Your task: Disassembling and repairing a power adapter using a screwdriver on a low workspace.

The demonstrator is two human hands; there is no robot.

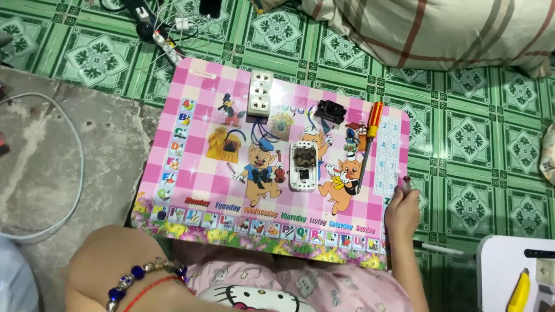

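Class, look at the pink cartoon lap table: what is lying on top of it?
On the pink table lie a white socket strip, an opened white switch unit, a small black part and a screwdriver. Its printed pictures are partly covered.

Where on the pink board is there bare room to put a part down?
The pink board is free on its left half, between the letter strip and the socket strip, and along the lower edge. The middle and right are crowded: open switch, black part, screwdriver, right hand.
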